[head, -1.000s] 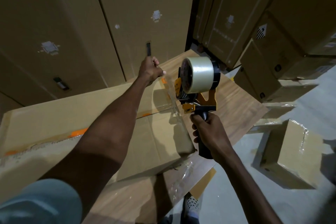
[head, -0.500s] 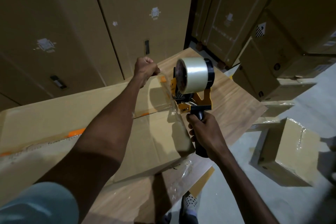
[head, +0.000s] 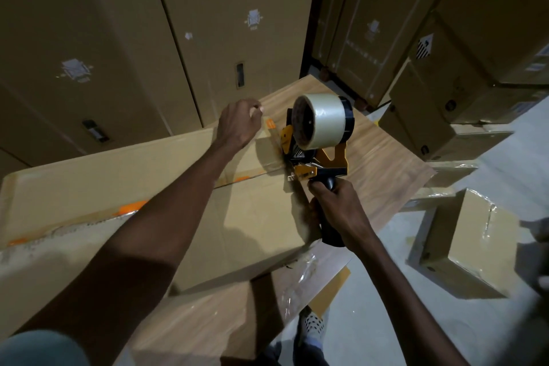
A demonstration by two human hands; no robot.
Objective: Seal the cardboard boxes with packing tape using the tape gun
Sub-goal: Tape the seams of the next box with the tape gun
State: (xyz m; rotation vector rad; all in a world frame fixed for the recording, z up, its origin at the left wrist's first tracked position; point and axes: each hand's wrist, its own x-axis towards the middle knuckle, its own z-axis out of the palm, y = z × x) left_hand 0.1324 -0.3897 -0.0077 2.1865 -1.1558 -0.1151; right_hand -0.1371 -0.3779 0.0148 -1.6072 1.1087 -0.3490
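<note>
L hand (head: 239, 125): fingers curled, pinching the free end of the clear tape (head: 269, 128) above the far R corner of the box; arm stretched fwd across the box top.
R hand (head: 338, 211): wrapped round the black handle of the tape gun (head: 315, 157), holding it upright at the box's R edge.
Tape gun: orange/black frame, front end touching the box near the seam; roll of clear tape (head: 323, 120) mounted on top, w/ short strip running from the gun toward L hand.
Box (head: 252, 217): big flat cardboard box lying on the desk (head: 383, 163), flaps down; centre seam w/ orange marks (head: 130, 206) along it, running L to R toward the gun.
Desk: wood-grain top, box covering most of it; crumpled clear film (head: 300, 273) at the near edge just below the box.
Floor (head: 371, 321): grey; smaller taped box (head: 466, 246) lying R of the desk, well apart from the gun; a shoe (head: 312, 325) visible beneath the desk edge.
Background: tall cardboard cartons (head: 148, 38) stacked behind desk, more cartons (head: 475, 53) stacked at upper R.
Sleeve (head: 38, 348): pale blue, lower L corner.
</note>
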